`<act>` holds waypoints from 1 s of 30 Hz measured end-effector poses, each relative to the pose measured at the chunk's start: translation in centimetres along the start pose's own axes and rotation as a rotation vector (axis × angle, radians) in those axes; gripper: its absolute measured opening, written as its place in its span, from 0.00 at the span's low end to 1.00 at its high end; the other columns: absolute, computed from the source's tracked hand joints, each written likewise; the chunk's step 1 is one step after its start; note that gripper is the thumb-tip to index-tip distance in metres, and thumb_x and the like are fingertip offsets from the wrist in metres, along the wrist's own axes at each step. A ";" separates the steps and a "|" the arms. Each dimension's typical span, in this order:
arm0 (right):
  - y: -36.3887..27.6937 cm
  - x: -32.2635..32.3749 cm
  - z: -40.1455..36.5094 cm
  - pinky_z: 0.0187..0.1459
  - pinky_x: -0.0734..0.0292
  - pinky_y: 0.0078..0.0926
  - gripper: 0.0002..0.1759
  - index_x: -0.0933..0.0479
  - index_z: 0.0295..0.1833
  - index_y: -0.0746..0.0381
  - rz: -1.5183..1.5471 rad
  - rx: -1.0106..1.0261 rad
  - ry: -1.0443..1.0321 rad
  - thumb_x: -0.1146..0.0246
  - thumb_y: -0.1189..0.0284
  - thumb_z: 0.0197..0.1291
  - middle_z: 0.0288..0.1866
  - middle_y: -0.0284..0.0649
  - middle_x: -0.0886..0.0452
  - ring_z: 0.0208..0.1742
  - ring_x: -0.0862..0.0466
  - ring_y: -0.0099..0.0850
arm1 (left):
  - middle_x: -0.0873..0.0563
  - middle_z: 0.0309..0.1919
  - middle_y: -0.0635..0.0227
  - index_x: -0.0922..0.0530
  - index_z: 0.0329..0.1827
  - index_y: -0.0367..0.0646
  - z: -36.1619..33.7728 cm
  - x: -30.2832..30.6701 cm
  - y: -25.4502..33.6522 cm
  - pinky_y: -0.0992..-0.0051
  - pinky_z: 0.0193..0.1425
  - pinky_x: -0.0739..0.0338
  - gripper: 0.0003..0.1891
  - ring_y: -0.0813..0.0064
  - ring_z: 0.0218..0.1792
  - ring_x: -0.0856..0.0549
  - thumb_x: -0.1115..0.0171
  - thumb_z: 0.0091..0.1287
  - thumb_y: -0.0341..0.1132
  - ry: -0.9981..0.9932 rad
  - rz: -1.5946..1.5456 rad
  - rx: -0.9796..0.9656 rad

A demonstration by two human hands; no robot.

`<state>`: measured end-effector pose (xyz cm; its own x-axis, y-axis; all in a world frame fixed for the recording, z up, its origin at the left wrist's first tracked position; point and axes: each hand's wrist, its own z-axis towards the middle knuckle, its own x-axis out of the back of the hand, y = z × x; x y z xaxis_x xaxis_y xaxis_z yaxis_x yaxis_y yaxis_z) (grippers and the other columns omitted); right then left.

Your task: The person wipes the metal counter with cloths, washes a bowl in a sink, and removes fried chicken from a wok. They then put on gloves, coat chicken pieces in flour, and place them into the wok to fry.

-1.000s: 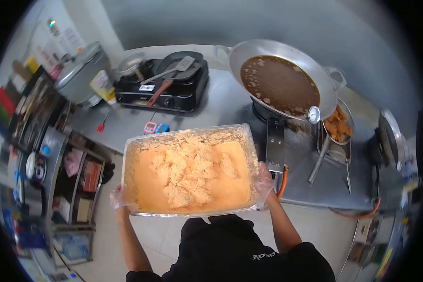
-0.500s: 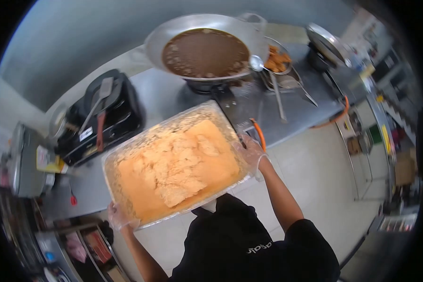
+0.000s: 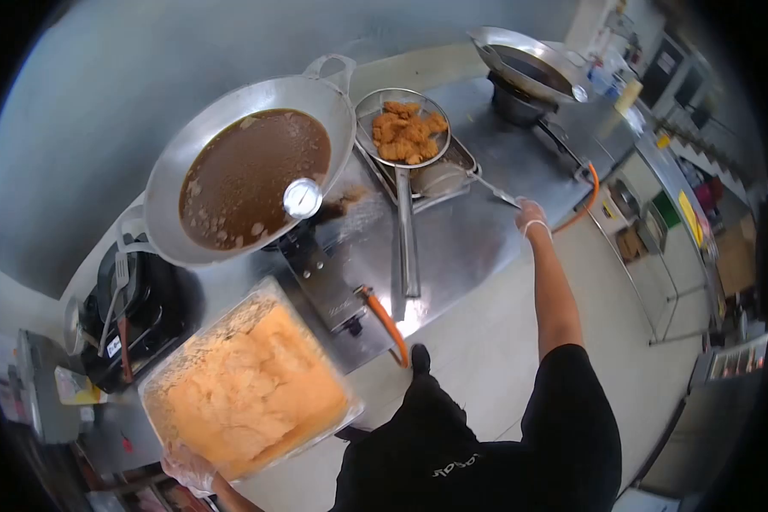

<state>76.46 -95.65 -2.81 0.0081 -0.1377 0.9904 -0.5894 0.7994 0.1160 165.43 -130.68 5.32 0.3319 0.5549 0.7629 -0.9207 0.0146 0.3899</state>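
My left hand [image 3: 192,471], in a clear plastic glove, grips the lower left corner of a clear plastic tub [image 3: 350,418]. Orange breading flour [image 3: 251,388] fills the tub, clumped in the middle. My right hand [image 3: 533,218], gloved too, is closed at the handle end of a wire skimmer [image 3: 443,177]. That skimmer's head rests in a metal tray [image 3: 461,183], partly beneath a round strainer [image 3: 407,230] that holds fried chicken pieces [image 3: 408,132].
A large wok [image 3: 166,205] of brown oil, with a dial thermometer [image 3: 303,198] at its rim, stands on a burner [image 3: 324,282]. Orange gas hoses [image 3: 384,324] hang over the counter edge. A second wok [image 3: 529,64] stands farther right; black pans [image 3: 145,299] sit left.
My right hand has left the tub's right side and reached right to the skimmer handle. The tub has shifted down and left in view, held by my left hand. The view has turned right.
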 end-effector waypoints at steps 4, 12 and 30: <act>0.4 -3.7 3.0 0.69 0.35 0.45 0.22 0.22 0.61 0.50 -0.023 -0.073 0.130 0.36 0.61 0.60 0.62 0.42 0.21 0.67 0.26 0.43 | 0.21 0.46 0.56 0.19 0.47 0.41 -4.0 0.9 8.4 0.60 0.55 0.24 0.12 0.56 0.49 0.20 0.34 0.62 0.30 0.018 0.196 -0.162; 10.0 -8.5 5.8 0.50 0.24 0.51 0.15 0.22 0.55 0.59 0.058 0.112 0.415 0.51 0.70 0.69 0.44 0.50 0.16 0.46 0.17 0.50 | 0.22 0.45 0.57 0.21 0.45 0.44 -8.0 -0.1 9.8 0.57 0.54 0.26 0.12 0.55 0.49 0.21 0.33 0.58 0.24 0.096 0.154 -0.112; -44.5 29.9 19.1 0.43 0.17 0.40 0.11 0.13 0.41 0.60 -0.414 0.616 0.239 0.39 0.72 0.56 0.42 0.46 0.12 0.43 0.12 0.45 | 0.21 0.41 0.58 0.22 0.44 0.43 -12.3 0.0 8.5 0.60 0.49 0.23 0.11 0.57 0.46 0.20 0.33 0.59 0.28 0.068 -0.052 0.165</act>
<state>87.52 -146.53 20.19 0.4579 -0.1681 0.8730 -0.8422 0.2324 0.4865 155.05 -120.33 2.29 0.3584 0.6119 0.7051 -0.8547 -0.0887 0.5114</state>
